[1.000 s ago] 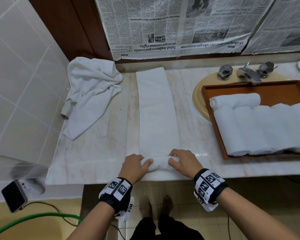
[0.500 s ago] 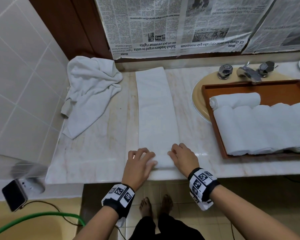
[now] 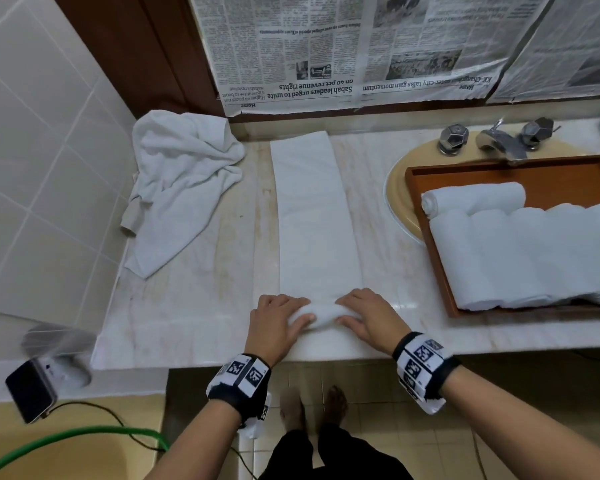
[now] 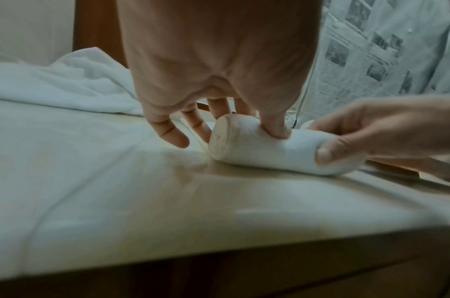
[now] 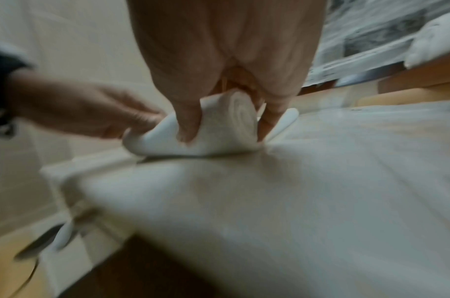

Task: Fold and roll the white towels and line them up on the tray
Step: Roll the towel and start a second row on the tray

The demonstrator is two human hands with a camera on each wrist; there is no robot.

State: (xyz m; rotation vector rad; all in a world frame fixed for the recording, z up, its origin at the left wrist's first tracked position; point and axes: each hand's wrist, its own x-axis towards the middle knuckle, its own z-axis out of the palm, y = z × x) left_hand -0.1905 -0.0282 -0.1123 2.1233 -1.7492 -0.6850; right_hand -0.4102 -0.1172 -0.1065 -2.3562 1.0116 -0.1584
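Observation:
A long folded white towel (image 3: pixel 312 216) lies lengthwise on the marble counter (image 3: pixel 194 306). Its near end is rolled into a short roll (image 3: pixel 321 315). My left hand (image 3: pixel 281 323) grips the roll's left end, thumb on the near side and fingers behind it (image 4: pixel 234 129). At the roll's right end my right hand (image 3: pixel 364 317) holds it the same way (image 5: pixel 227 123). In the wrist views the roll (image 4: pixel 264 149) (image 5: pixel 226 129) shows its spiral end. A brown wooden tray (image 3: pixel 499 168) at the right holds several rolled white towels (image 3: pixel 534 251).
A crumpled white towel (image 3: pixel 181 181) lies at the back left against the tiled wall. The tray sits over a yellow sink (image 3: pixel 400 188) with a chrome faucet (image 3: pixel 496 140). Newspaper (image 3: pixel 361 46) covers the back wall. A phone (image 3: pixel 32 393) and a green hose (image 3: pixel 66 441) are at the lower left.
The hands pushed forward with flatter fingers, turning the roll away from the counter edge, and now grip it again. The roll is thicker and sits slightly farther up the towel.

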